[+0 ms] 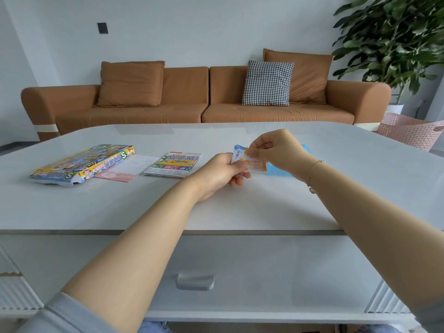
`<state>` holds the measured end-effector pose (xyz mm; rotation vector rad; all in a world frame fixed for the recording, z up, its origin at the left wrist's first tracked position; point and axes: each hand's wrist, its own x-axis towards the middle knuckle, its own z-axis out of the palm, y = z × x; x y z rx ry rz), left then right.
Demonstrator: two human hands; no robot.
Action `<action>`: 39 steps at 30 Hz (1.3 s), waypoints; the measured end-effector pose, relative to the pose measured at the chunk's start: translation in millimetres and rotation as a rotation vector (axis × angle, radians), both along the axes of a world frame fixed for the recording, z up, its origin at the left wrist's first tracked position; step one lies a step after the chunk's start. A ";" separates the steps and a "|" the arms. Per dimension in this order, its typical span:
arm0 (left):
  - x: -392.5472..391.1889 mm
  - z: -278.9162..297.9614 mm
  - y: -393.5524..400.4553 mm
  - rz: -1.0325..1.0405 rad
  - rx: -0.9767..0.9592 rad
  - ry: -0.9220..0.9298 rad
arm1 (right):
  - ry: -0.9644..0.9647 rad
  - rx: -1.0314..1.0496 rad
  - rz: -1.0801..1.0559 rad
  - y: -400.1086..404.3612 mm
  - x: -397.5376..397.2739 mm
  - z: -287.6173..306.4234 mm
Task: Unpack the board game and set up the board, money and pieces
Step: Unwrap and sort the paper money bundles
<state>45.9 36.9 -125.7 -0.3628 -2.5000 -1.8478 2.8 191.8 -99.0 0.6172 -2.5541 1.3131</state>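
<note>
My left hand (222, 174) grips a small stack of paper money (254, 163) above the middle of the white table (264, 203). My right hand (274, 150) pinches the top orange note at its upper edge. Blue notes (280, 170) lie flat on the table just under my right wrist. The colourful game box (81, 164) rests at the left, its near end flap open. Beside it lie a pink and white sheet (127, 168) and the folded game board (174, 164).
A brown sofa (192, 109) with cushions stands behind the table. A pink basket (408, 131) and a potted plant (394, 39) are at the far right. A drawer with a silver handle (195, 281) sits below the table's near edge.
</note>
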 end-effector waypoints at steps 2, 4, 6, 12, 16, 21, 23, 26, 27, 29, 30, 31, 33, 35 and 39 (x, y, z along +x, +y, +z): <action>0.1 0.3 0.0 0.000 0.004 -0.001 | -0.014 -0.023 0.018 0.5 1.3 0.7; 0.3 0.6 0.0 -0.003 -0.002 0.000 | -0.011 -0.053 0.023 -1.5 2.9 -0.4; 0.4 0.4 0.4 -0.003 -0.012 0.000 | -0.001 -0.064 0.020 -3.1 3.8 -1.8; 0.3 0.3 0.5 0.016 -0.023 -0.006 | -0.053 -0.026 0.062 2.0 1.2 1.8; 0.4 0.6 1.0 0.003 -0.027 0.005 | -0.020 -0.013 0.026 -2.4 0.2 0.2; 1.3 0.4 1.3 0.012 -0.019 0.002 | -0.081 -0.010 0.084 3.5 -2.1 4.7; 1.1 0.8 0.9 0.008 -0.034 0.005 | -0.102 -0.004 0.081 3.8 -0.3 6.2; 0.7 1.0 0.7 0.000 -0.043 0.004 | -0.044 0.012 0.020 -2.0 -0.6 3.8; 0.7 0.9 0.7 -0.002 -0.045 0.004 | -0.015 0.015 0.008 -4.1 -0.4 3.3; 0.6 0.6 0.9 0.000 -0.043 0.000 | -0.007 0.020 0.007 -4.9 -2.0 4.1; 0.7 0.3 0.5 0.003 -0.034 -0.004 | -0.026 0.027 0.026 -3.9 -2.3 5.5; 0.7 0.2 0.3 0.003 -0.024 -0.008 | -0.049 0.039 0.049 -2.0 -2.6 7.2; 0.4 0.4 0.0 0.004 -0.015 -0.012 | -0.088 0.061 0.072 1.0 -2.9 10.0; 0.2 0.7 0.0 0.002 -0.020 -0.011 | -0.101 0.057 0.061 0.7 -2.0 10.2; 0.6 0.6 0.5 0.004 -0.024 -0.011 | 0.002 0.052 0.035 -5.6 -0.9 7.4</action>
